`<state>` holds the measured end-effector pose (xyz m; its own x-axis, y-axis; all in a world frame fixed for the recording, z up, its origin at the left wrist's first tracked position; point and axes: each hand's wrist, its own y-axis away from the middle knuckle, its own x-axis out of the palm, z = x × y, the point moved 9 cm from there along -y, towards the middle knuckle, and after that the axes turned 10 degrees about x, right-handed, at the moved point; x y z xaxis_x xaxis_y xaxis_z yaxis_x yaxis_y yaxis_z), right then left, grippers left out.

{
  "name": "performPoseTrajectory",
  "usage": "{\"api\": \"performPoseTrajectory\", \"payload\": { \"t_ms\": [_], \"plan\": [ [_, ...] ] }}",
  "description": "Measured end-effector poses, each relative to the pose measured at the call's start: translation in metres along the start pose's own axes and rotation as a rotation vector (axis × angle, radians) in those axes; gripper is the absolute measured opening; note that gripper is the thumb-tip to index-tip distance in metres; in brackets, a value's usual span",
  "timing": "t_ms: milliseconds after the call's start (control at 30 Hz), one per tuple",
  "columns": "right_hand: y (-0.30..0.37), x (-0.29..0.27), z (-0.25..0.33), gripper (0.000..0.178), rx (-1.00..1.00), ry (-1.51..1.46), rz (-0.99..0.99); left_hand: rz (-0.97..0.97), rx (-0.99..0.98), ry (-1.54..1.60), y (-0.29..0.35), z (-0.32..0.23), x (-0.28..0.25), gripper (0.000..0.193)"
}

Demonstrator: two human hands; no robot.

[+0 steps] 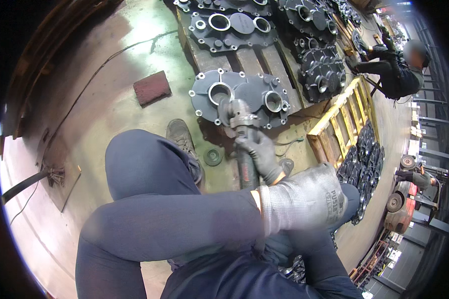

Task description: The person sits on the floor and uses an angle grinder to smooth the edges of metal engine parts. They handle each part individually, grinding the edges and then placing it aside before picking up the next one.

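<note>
A dark grey cast metal housing (252,92) with two large round openings and several bolt holes lies at the near end of a wooden pallet. My right hand (259,154), in a grey glove, is wrapped around an angle grinder (246,169). The tool's metal head is over the near edge of the housing, beside the left opening. Across my body reaches my left arm, its light grey glove (302,199) over my right forearm. The fingers of my left hand are turned away and partly blurred, so what they touch is hidden.
More housings (232,25) lie on the wooden pallet (269,65) beyond. A yellow pallet (344,119) and dark castings (364,169) are at right. A reddish-brown slab (152,89) and cable (102,65) lie on the floor. Another person (396,70) sits far right; a red forklift (401,204) stands behind.
</note>
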<state>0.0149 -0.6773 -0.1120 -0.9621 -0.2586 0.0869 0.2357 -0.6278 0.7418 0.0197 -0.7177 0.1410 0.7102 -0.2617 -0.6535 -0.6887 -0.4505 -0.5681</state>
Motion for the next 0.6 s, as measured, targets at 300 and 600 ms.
{"api": "performPoseTrajectory", "payload": {
  "t_ms": [300,600],
  "plan": [
    [0.073,-0.148,0.038,0.053,-0.153,0.505,-0.558,0.035,0.155,-0.079,-0.006,-0.044,0.04,0.011],
    [0.088,-0.177,-0.026,0.056,0.061,0.731,-0.669,0.128,0.191,0.027,-0.009,-0.054,0.065,0.011]
  ]
}}
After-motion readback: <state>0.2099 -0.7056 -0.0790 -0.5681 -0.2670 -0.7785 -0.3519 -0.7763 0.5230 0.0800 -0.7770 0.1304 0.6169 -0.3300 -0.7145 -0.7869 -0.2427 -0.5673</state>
